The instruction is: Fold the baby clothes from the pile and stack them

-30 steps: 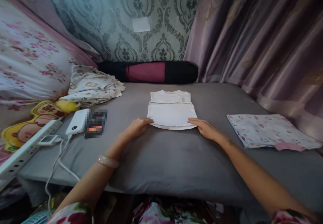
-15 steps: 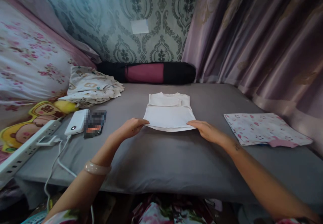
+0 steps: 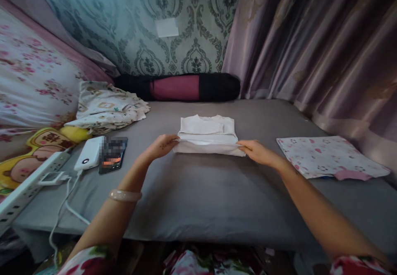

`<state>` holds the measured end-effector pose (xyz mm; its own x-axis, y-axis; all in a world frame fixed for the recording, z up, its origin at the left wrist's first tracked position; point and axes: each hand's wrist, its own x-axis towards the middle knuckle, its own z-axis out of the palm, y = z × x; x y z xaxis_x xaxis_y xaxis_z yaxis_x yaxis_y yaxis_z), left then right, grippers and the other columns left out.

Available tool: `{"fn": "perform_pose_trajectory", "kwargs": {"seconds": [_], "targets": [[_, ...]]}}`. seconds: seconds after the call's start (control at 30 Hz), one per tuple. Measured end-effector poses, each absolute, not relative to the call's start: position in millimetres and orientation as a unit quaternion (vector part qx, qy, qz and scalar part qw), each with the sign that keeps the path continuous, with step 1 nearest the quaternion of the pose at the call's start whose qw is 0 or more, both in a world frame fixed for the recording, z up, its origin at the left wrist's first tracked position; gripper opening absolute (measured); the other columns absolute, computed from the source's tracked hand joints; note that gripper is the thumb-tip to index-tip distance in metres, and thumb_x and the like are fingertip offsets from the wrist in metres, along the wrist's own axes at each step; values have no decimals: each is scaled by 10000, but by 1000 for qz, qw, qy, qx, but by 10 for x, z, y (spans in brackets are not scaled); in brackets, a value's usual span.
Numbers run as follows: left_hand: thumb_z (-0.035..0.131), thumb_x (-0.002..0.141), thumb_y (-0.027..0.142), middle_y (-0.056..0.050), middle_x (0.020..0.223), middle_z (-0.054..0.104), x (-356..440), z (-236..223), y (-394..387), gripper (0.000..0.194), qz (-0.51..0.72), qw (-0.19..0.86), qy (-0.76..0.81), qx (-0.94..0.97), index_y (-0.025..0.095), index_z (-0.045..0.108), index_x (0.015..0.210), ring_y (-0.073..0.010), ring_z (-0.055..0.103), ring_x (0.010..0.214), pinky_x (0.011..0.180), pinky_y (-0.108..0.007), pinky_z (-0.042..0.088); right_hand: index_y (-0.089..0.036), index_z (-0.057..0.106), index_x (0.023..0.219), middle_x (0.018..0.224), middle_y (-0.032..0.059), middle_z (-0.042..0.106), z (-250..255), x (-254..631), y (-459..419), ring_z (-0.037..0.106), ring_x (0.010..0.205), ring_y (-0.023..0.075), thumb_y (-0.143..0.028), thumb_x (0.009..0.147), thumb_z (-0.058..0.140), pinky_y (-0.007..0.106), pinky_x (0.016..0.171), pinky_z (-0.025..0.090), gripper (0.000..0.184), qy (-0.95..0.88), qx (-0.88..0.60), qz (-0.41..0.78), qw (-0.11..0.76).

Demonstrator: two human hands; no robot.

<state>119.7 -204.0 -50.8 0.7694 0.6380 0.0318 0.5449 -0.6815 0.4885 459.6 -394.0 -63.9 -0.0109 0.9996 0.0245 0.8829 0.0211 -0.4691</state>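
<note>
A small white shirt (image 3: 203, 125) lies partly folded on the grey bed sheet (image 3: 198, 196), its neckline toward the wall. My left hand (image 3: 163, 146) pinches the left end of its near edge. At the right end, my right hand (image 3: 252, 150) grips the same edge between thumb and fingers. This edge is raised and turned over toward the neckline, so a band of cloth hangs in front of the fold. A pale bangle (image 3: 125, 195) sits on my left forearm.
To the right lies folded pink-patterned cloth (image 3: 325, 155). On the left are a phone (image 3: 113, 159), a white power bank (image 3: 88, 155), a power strip (image 3: 31, 188) with cables, and crumpled printed cloth (image 3: 114, 105). A black-and-maroon roll (image 3: 175, 88) lines the wall.
Both hands have lifted the shirt's near edge and moved it away from me, folding it over toward the neckline. The camera view has shifted slightly.
</note>
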Motion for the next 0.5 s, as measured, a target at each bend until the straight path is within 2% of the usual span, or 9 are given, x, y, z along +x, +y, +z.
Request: {"fn": "perform_pose_trajectory", "kwargs": {"seconds": [0.13,0.27,0.37,0.5], "targets": [[436,822,321,-16,682,604,1466,-605,-1856,336,150,201,408,878,138,693,939,-155,531,669,620,-240,388,-172,671,868,776,34,684,-689,4692,-3692,598,711,173,-323,884,489,224,594,374,237,-611,-755,104,213],[470,810,317,-34,741,631,1725,-714,-1688,282,191,196,493,826,146,678,893,-166,555,718,627,-243,383,-142,666,811,762,54,681,-731,4715,-3429,568,664,158,-353,863,533,222,561,349,255,-500,-832,58,234],[480,833,310,-65,837,666,1883,-788,-1570,241,192,182,536,802,164,661,897,-191,592,800,661,-255,398,-133,672,827,811,76,701,-757,4729,-3236,596,703,165,-353,885,508,220,577,380,281,-454,-856,62,240],[402,900,262,-112,951,683,2036,-844,-1464,252,199,147,557,793,185,640,937,-224,617,911,716,-281,421,-114,679,969,950,136,715,-804,4786,-3001,647,852,209,-265,925,424,247,684,452,300,-417,-881,66,214]]}}
